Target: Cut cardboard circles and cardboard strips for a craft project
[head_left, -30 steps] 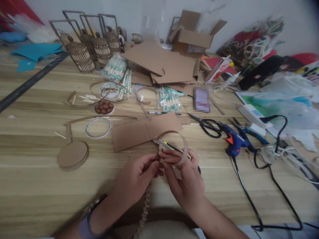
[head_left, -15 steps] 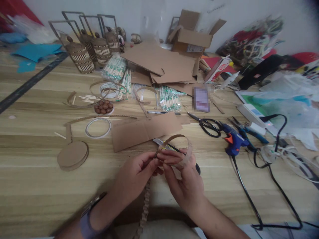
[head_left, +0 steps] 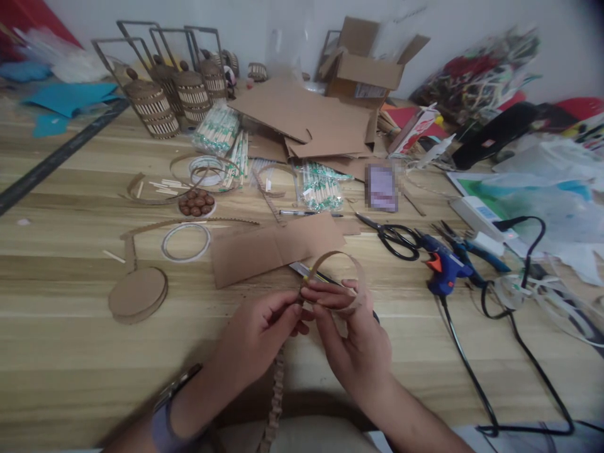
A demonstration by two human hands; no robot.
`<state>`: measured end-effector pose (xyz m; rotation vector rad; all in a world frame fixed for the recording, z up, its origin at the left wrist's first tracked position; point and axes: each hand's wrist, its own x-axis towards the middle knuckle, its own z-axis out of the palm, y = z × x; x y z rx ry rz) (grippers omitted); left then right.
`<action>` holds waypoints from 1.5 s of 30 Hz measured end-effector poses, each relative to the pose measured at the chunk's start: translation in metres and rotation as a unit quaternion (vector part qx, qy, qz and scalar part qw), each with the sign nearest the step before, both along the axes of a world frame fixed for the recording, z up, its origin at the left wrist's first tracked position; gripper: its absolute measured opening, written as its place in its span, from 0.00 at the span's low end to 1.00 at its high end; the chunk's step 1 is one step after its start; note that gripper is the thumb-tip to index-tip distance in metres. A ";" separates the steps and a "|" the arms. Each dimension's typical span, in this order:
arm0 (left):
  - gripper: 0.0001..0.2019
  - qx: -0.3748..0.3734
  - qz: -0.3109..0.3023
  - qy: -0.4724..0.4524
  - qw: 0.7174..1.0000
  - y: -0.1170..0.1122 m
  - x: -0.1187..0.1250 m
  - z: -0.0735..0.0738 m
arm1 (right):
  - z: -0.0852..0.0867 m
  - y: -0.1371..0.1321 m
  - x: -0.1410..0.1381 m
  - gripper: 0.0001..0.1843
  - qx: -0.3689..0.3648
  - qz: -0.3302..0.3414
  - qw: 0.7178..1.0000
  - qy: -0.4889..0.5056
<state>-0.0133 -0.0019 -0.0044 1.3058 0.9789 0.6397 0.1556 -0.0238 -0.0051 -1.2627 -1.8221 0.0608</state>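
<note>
A long brown cardboard strip (head_left: pixel 275 393) runs between my two hands, with its notched tail hanging toward my lap. Its upper part curls into a loop above my right hand. My left hand (head_left: pixel 268 321) pinches the strip between thumb and fingers. The fingers of my right hand (head_left: pixel 352 333) reach through the loop and press the strip close to the left fingertips. Beneath the loop lies a utility knife (head_left: pixel 298 269), partly covered by the right hand. A flat cardboard piece (head_left: pixel 278 248) rests just beyond the hands.
Stacked cardboard discs (head_left: pixel 136 294) and a tape roll (head_left: pixel 185 243) lie to the left. Scissors (head_left: pixel 396 241), a blue glue gun (head_left: pixel 443 270) with its cord, and pliers (head_left: pixel 472 251) are on the right. Bagged sticks (head_left: pixel 321 187) and several stick-covered lanterns (head_left: pixel 153 107) stand farther back.
My right hand has shifted slightly to the right and the loop has turned a little with it. The left hand stays almost in place, still pinching the strip.
</note>
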 end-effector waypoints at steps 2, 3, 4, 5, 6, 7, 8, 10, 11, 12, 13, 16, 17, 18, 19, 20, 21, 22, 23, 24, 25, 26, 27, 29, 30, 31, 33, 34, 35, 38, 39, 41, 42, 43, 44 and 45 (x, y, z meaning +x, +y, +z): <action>0.15 0.000 0.002 -0.004 1.000 0.000 0.000 0.001 | 0.000 0.000 0.000 0.07 0.002 -0.001 1.000 -0.003; 0.15 0.000 0.004 -0.004 1.000 0.000 0.000 0.001 | 0.000 -0.001 0.000 0.07 0.003 0.001 1.000 -0.007; 0.15 0.000 0.007 -0.005 1.000 0.001 0.000 0.000 | 0.000 -0.001 -0.001 0.07 0.004 0.004 1.000 -0.010; 0.15 -0.001 0.009 -0.004 1.000 0.001 0.000 0.000 | -0.001 -0.001 -0.001 0.06 0.005 0.009 1.000 -0.012; 0.16 -0.002 0.011 -0.001 1.000 0.001 0.000 0.000 | -0.002 -0.001 -0.002 0.06 0.007 0.014 1.000 -0.014; 0.16 -0.001 0.014 0.005 1.000 0.001 0.000 0.000 | -0.003 -0.001 -0.002 0.06 0.008 0.018 1.000 -0.017; 0.16 0.001 0.016 0.014 1.000 0.001 0.000 0.000 | -0.003 -0.001 -0.003 0.05 0.008 0.018 1.000 -0.021; 0.17 0.008 0.018 0.030 0.999 0.002 0.000 0.000 | -0.004 -0.001 -0.003 0.03 0.010 0.017 0.999 -0.029; 0.17 0.009 0.019 0.032 0.999 0.002 0.001 0.001 | -0.004 -0.001 -0.003 0.03 0.011 0.016 0.999 -0.032; 0.17 0.011 0.021 0.029 0.999 0.002 0.001 0.001 | -0.005 -0.001 -0.003 0.04 0.010 0.017 0.999 -0.033; 0.17 0.013 0.019 0.023 0.999 0.002 0.001 0.001 | -0.005 -0.001 -0.003 0.04 0.009 0.018 0.999 -0.035; 0.17 0.026 0.013 0.011 1.000 0.001 0.000 0.001 | -0.004 -0.002 -0.002 0.07 -0.002 0.019 0.999 -0.033; 0.17 0.030 0.011 0.011 0.999 0.001 -0.001 0.000 | -0.004 -0.002 -0.002 0.08 -0.005 0.017 0.999 -0.028; 0.17 0.033 0.009 0.010 0.999 0.000 -0.001 0.000 | -0.003 -0.002 -0.001 0.09 -0.006 0.016 1.000 -0.021; 0.17 0.035 0.009 0.011 0.999 0.000 -0.001 0.000 | -0.002 -0.002 -0.001 0.09 -0.006 0.015 1.000 -0.013; 0.17 0.035 0.009 0.012 0.999 -0.001 -0.001 -0.001 | 0.000 -0.001 0.000 0.10 -0.005 0.016 1.000 -0.005; 0.17 0.035 0.009 0.011 0.999 -0.001 -0.001 -0.001 | 0.001 -0.001 0.000 0.10 -0.005 0.018 1.000 0.001; 0.17 0.034 0.008 0.010 0.999 -0.001 -0.001 -0.001 | 0.002 -0.001 0.000 0.10 -0.004 0.019 1.000 0.005; 0.17 0.031 0.008 0.009 0.999 -0.001 0.000 -0.002 | 0.002 -0.001 0.000 0.10 -0.005 0.018 1.000 0.005; 0.17 0.028 0.010 0.009 1.000 -0.001 0.000 -0.002 | 0.003 -0.001 0.000 0.10 -0.007 0.017 1.000 0.004; 0.16 0.024 0.012 0.008 1.000 -0.001 0.001 -0.002 | 0.003 -0.001 0.000 0.09 -0.008 0.016 1.000 0.002; 0.16 0.019 0.016 0.006 1.000 0.000 0.001 -0.002 | 0.002 -0.001 0.000 0.08 -0.007 0.016 1.000 0.001; 0.16 0.013 0.021 0.004 1.000 0.000 0.001 -0.002 | 0.002 -0.001 -0.001 0.08 -0.006 0.018 1.000 0.000; 0.17 0.004 0.029 -0.001 1.000 0.000 0.001 -0.001 | 0.000 -0.001 -0.002 0.07 -0.001 0.025 1.000 -0.006; 0.17 0.002 0.032 0.000 0.999 0.000 0.001 -0.001 | -0.001 -0.001 -0.002 0.06 0.002 0.027 1.000 -0.012; 0.17 0.002 0.037 0.005 0.999 0.000 0.001 -0.001 | -0.001 -0.001 -0.002 0.05 0.005 0.027 0.999 -0.018; 0.16 0.004 0.042 0.018 0.999 0.000 0.001 0.000 | -0.003 -0.001 -0.003 0.03 0.006 0.025 0.999 -0.031; 0.16 0.005 0.043 0.022 0.999 0.000 0.001 -0.001 | -0.003 -0.001 -0.003 0.03 0.006 0.023 0.999 -0.035; 0.15 0.005 0.043 0.021 0.999 0.000 0.001 -0.001 | -0.004 -0.001 -0.003 0.03 0.004 0.022 0.999 -0.038; 0.15 0.002 0.036 0.004 0.999 -0.001 0.002 -0.001 | -0.005 -0.001 -0.003 0.06 -0.003 0.017 0.999 -0.039; 0.15 -0.001 0.033 -0.001 0.999 -0.001 0.002 -0.001 | -0.005 -0.002 -0.002 0.06 -0.005 0.016 0.999 -0.037; 0.14 -0.008 0.025 -0.009 1.000 -0.002 0.002 -0.001 | -0.004 -0.002 -0.001 0.07 -0.006 0.013 0.999 -0.030; 0.14 -0.011 0.022 -0.010 1.000 -0.002 0.001 -0.001 | -0.004 -0.002 -0.001 0.07 -0.007 0.013 1.000 -0.024; 0.14 -0.012 0.020 -0.009 1.000 -0.002 0.001 -0.002 | -0.004 -0.002 -0.001 0.07 -0.010 0.013 1.000 -0.017; 0.14 -0.013 0.019 -0.008 1.000 -0.002 0.001 -0.003 | -0.003 -0.002 0.000 0.07 -0.014 0.013 1.000 -0.009; 0.14 -0.013 0.018 -0.007 1.000 -0.003 0.001 -0.003 | -0.003 -0.002 0.000 0.07 -0.020 0.012 1.000 0.002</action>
